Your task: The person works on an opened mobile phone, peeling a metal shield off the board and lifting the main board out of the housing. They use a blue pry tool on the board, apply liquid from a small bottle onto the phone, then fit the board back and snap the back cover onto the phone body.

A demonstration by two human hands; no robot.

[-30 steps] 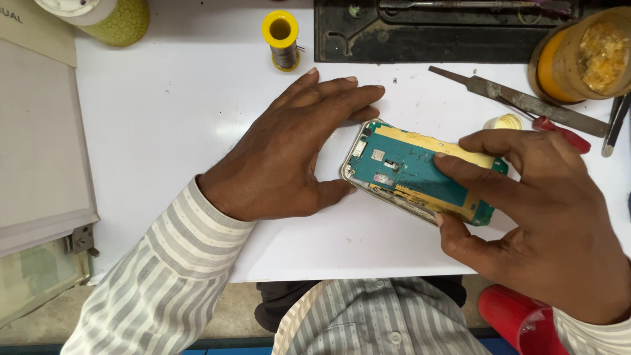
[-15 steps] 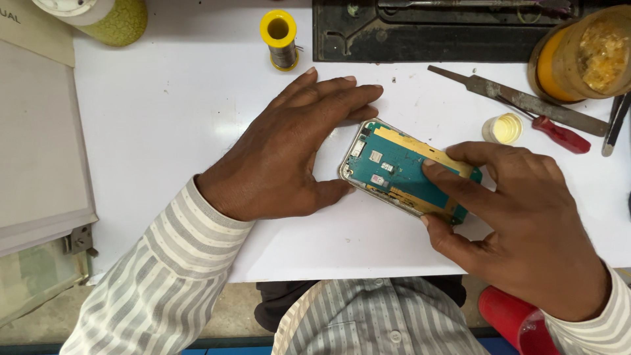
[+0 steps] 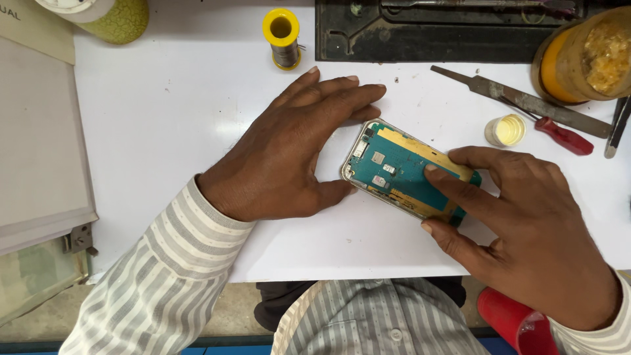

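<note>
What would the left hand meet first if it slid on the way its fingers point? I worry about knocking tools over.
Probably the file: the left hand points right and slightly up, passing just above the phone.

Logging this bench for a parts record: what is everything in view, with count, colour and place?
phone: 1, opened, teal and gold board, centre, flat on table
table: 1, white
solder spool: 1, yellow, top centre
tray: 1, black, top
file: 1, grey, right
screwdriver: 1, red handle, right
small pot: 1, pale yellow, right
jar: 1, amber, top right
bottle: 1, green, top left
left hand: flat on table, at phone's left end
right hand: fingers on phone
</note>
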